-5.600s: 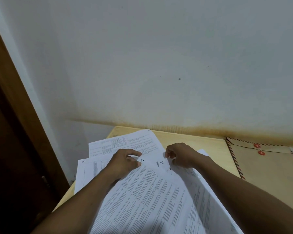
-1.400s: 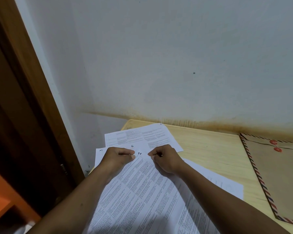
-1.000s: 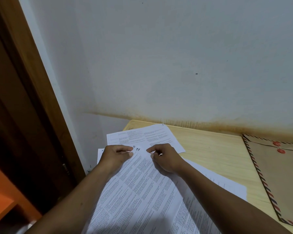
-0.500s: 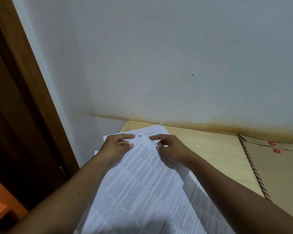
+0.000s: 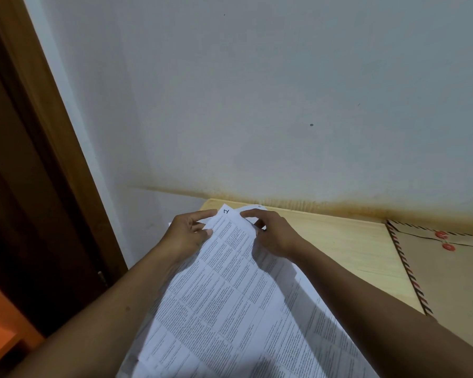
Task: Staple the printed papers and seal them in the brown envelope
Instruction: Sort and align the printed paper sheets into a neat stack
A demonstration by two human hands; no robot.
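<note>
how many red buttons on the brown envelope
2: one red button on the flap of the brown envelope, far right; the other just below it. The envelope runs out of frame.

Both bare forearms are extended forward from the lower corners of the view and are brought together near the far left corner of the table (image 5: 339, 249). The left hand (image 5: 186, 237) is held knuckles-up; the left edge of the printed papers (image 5: 230, 282) is pinched between its outstretched index finger and its thumb. The right hand (image 5: 275, 236) is held just beside it, and the right edge of the top sheet is pinched in the same way. The remaining fingers are curled. Both wrists are held nearly straight.
</note>
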